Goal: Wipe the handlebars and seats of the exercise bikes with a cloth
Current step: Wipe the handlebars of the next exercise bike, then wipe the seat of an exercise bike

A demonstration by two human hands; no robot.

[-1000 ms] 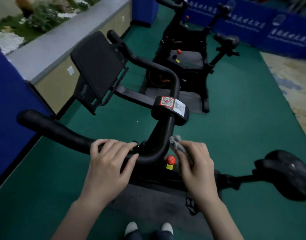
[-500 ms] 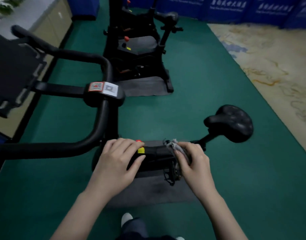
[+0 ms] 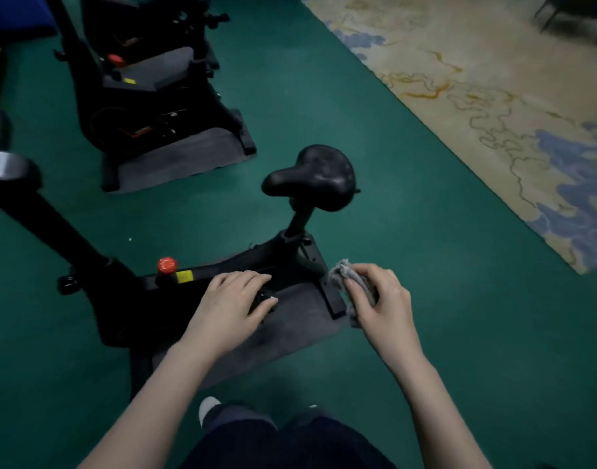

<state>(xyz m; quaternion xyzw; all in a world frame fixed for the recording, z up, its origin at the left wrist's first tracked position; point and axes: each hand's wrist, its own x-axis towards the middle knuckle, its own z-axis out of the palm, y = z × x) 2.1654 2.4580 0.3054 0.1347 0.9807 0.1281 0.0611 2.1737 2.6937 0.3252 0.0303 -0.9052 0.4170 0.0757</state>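
Observation:
The near bike's black seat (image 3: 312, 177) stands on its post at mid-frame, with a red knob (image 3: 167, 265) on the frame to its left. My right hand (image 3: 380, 301) grips a crumpled grey cloth (image 3: 341, 274), held in the air below and right of the seat, not touching it. My left hand (image 3: 231, 299) hovers with relaxed fingers over the bike frame (image 3: 222, 265), holding nothing. Only a stub of the handlebar stem (image 3: 9, 170) shows at the left edge.
A second black exercise bike (image 3: 141, 79) stands behind on a grey mat (image 3: 189, 157). The near bike also sits on a grey mat (image 3: 290, 330). Green floor surrounds both; a beige patterned carpet (image 3: 493, 113) lies to the right. My feet show at the bottom.
The view has swung right, from the handlebars to the seat. My left hand has left the handlebar. My right hand has carried the cloth right, toward the seat post.

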